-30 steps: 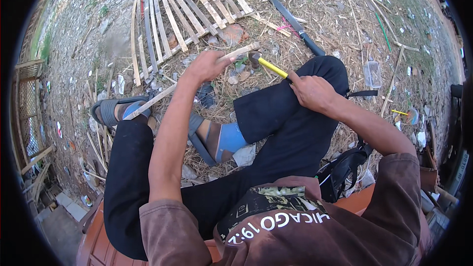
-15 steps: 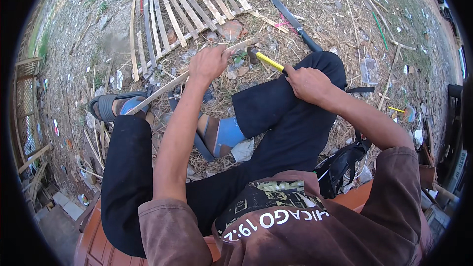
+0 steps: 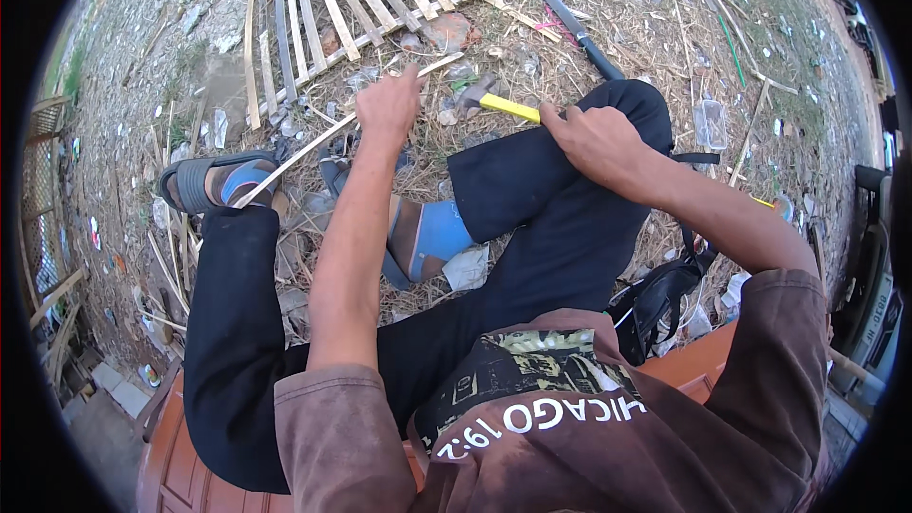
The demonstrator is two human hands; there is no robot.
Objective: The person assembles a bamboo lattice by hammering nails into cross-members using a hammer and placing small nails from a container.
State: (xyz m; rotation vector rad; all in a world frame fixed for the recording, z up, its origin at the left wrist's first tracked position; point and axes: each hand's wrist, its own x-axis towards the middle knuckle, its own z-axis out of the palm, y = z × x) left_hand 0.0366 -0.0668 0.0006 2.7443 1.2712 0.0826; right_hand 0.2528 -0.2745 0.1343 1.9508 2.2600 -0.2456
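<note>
A thin bamboo strip [image 3: 313, 144] was held by the left hand [image 3: 388, 106], with the fingers closed around its upper end. The strip ran down to the left, and its far end lay by the foot in the grey sandal [image 3: 217, 182]. A hammer [image 3: 494, 103] with a yellow handle was gripped by the right hand [image 3: 597, 138], with the fingers wrapped tight around the handle. The metal head was seen just to the right of the left hand, low over the dry grass. The two hands were kept a little apart, each one shut on its own thing.

It was judged that the strip was being made ready for a hit. For this to be done well, the strip had to be held flat and steady, and the left fingers had to be kept away from the spot where the head would land. Small, careful taps would be better than big swings, since thin bamboo can be split easily. Whether a nail was held there could not be told.

A frame of bamboo slats [image 3: 332, 0] was laid on the ground past the hands, and a long dark blade [image 3: 575, 24] was left near it
</note>
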